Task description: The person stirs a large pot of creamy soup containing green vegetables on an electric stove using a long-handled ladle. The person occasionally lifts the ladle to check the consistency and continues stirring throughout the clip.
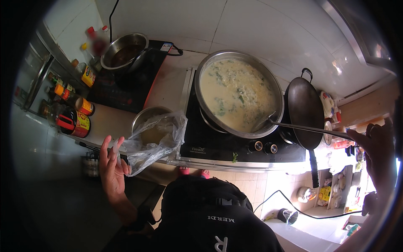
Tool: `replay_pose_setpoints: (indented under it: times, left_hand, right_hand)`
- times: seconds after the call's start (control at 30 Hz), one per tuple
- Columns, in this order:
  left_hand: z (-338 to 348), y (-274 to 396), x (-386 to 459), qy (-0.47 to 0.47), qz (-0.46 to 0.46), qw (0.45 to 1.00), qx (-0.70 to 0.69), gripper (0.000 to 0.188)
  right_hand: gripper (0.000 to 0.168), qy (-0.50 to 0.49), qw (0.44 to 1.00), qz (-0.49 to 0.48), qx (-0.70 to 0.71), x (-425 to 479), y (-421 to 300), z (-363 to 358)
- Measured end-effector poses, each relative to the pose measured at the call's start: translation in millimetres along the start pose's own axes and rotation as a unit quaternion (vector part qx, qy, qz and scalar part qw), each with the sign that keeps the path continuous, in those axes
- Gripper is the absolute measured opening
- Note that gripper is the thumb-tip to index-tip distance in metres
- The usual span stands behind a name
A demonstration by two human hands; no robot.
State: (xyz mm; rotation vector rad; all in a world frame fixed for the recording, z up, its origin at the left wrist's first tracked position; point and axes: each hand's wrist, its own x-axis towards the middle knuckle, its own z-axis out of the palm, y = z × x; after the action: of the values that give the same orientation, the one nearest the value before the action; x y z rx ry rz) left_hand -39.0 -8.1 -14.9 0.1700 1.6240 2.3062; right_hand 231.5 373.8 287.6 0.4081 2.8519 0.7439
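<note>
A large stainless steel pot (237,94) of pale, milky soup with green leaves stands on the black gas stove. My right hand (373,141), at the right, grips the handle of a metal ladle (308,128); its bowl rests in the soup at the pot's lower right edge. At the left, my left hand (115,167) holds the edge of a clear plastic bag (154,151) between its fingers. The bag hangs over a smaller metal bowl (141,118), which has something pale inside, partly hidden by the plastic.
A dark wok (305,107) leans right of the pot. On the induction cooktop (135,94) sits a steel basin (110,58) with dark liquid. Sauce bottles (72,121) line the left side. A green leaf scrap (235,157) lies on the stove's front edge.
</note>
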Motion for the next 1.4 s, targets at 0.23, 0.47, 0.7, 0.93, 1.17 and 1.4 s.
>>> replay_pose_setpoints:
  times: [0.23, 0.47, 0.7, 0.93, 1.17, 1.4]
  left_hand:
    - [0.1, 1.2, -0.8, -0.007, -0.007, 1.0, -0.013, 0.062]
    - [-1.0, 0.9, -0.9, -0.008, -0.007, 1.0, -0.006, 0.063]
    - [-3.3, 0.2, 0.7, -0.02, -0.006, 1.0, 0.004, 0.063]
    - [-6.2, -1.1, 2.3, -0.022, -0.01, 1.0, 0.0, 0.065]
    - [-1.9, 0.8, 0.5, 0.006, -0.006, 1.0, -0.008, 0.063]
    - [-1.4, 1.0, 1.2, 0.006, -0.005, 1.0, -0.006, 0.063]
  right_hand:
    - [0.042, 0.019, 0.99, -0.017, -0.137, 3.9, -7.2, 1.5]
    - [0.046, 0.033, 0.995, -0.021, -0.094, 12.0, -12.8, 1.1]
    - [0.043, -0.019, 0.988, -0.031, -0.152, 19.7, -9.4, 5.4]
    - [0.041, -0.038, 0.99, -0.011, -0.134, 19.9, -6.3, 12.0]
    - [0.039, -0.023, 0.989, -0.022, -0.147, 19.9, -4.0, 19.3]
    - [0.038, -0.005, 0.987, -0.056, -0.148, 28.7, -11.3, 14.3]
